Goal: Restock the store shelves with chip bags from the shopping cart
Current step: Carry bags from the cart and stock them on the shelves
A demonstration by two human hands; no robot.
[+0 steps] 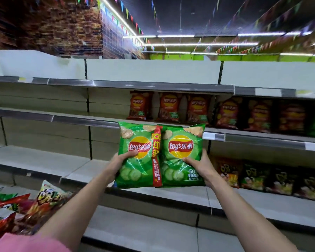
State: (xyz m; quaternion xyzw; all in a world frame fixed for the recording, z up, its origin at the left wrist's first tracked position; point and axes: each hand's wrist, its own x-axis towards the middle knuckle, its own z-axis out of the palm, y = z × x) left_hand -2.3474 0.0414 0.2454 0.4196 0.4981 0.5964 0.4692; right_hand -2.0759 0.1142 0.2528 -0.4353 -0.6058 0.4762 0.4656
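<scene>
Progress: partly stocked. The middle shelf (105, 122) carries a row of red chip bags (171, 108) on its right half; its left half is bare. The lower shelf (171, 193) holds darker snack bags (262, 177) on the right only. The top shelf (135, 84) shows no stock that I can see. More mixed bags (16, 206) lie heaped at lower left, presumably in the cart, though the cart itself is not visible. My estimate: well under half done, with long open runs left to fill.

In hand: two green chip bags, side by side, edges touching, upright, faces toward me. They hang in the air in front of the middle shelf's edge, not yet resting on any shelf.

Left hand (120, 160): fingers curled around the lower left side of the left green bag (138, 155), thumb across its front. Firm hold.

Right hand (198, 164): gripping the lower right side of the right green bag (182, 155), thumb on the front, fingers behind.

Both arms extended forward, forearms converging toward the bags, wrists slightly raised.
</scene>
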